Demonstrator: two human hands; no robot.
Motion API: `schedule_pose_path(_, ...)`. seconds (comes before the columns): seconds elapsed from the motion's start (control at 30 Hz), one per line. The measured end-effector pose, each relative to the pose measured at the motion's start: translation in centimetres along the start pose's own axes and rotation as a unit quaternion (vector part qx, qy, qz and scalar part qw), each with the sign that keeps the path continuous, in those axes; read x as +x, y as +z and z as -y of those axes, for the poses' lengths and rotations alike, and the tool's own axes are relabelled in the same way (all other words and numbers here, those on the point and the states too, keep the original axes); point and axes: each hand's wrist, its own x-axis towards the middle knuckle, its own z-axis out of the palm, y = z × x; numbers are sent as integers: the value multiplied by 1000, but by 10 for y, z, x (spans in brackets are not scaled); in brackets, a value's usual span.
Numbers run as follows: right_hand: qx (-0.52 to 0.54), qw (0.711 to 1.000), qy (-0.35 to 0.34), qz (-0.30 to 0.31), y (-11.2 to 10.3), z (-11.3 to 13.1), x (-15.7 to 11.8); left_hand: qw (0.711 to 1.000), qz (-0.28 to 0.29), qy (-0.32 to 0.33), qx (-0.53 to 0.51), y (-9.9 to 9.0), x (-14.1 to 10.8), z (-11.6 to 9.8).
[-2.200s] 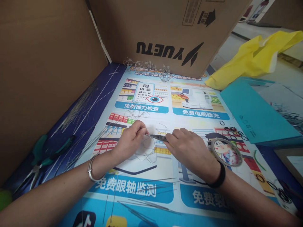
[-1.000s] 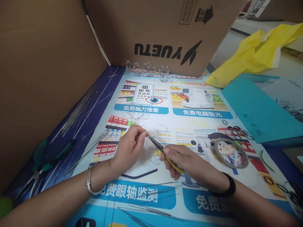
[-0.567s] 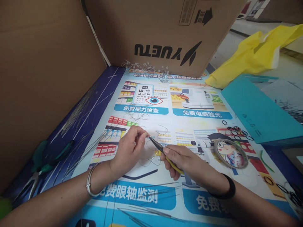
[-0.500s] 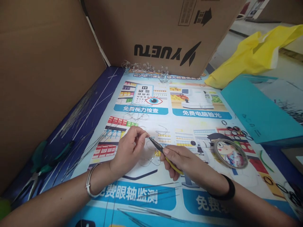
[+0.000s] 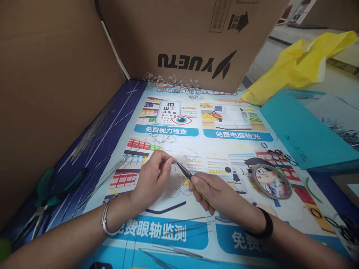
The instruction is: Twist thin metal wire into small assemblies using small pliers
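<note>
My right hand (image 5: 206,188) is wrapped round yellow-handled pliers (image 5: 183,170), whose dark jaws point up and left. The jaw tips meet the fingertips of my left hand (image 5: 155,173), which pinches a thin wire piece that is mostly hidden. Below the pliers, a loop of thin wire (image 5: 178,191) shows over the printed sheet (image 5: 168,207). More bent wires (image 5: 161,138) lie farther up the sheet, and straight wires (image 5: 174,250) lie near its front.
Green-handled pliers (image 5: 42,205) lie at left by loose straight wires (image 5: 89,138). Cardboard (image 5: 134,37) stands behind a wire cluster (image 5: 168,80). At right are a tape roll (image 5: 254,179), black rings (image 5: 277,152), a teal box (image 5: 303,130) and yellow cloth (image 5: 288,71).
The fingers of my right hand have closed a little more round the plier handles. The whole view has shifted slightly.
</note>
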Motion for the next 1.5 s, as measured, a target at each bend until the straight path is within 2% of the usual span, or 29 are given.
schedule_pose_path(0.2, -124, 990, -50, -31, -1, 2, -3, 1000, 2, -15, -15, -1, 1, 0)
schedule_pose_path(0.5, -262, 957, -103, -70, -1, 3, -2, 1000, 4, -12, -11, -3, 1, 0)
schedule_pose_path(0.73, -324, 937, -95, -89, 1, 5, -3, 1000, 1, -11, -23, -3, 4, 1)
schedule_pose_path(0.87, -358, 924, -104, -87, 4, 4, -4, 997, -38, -36, -49, -6, 10, 5)
schedule_pose_path(1.07, -316, 937, -117, -87, 0, 6, -7, 998, -4, -30, -58, -5, 11, 9)
schedule_pose_path(1.27, -109, 993, -43, -20, -9, 2, -5, 997, -1, -31, -71, -4, 9, 6)
schedule_pose_path(1.37, -36, 999, -15, -6, -11, 3, -3, 995, 2, -29, -91, -3, 9, 6)
schedule_pose_path(1.5, -10, 1000, -20, -10, -11, 7, -3, 982, 4, -65, -175, -1, 11, 7)
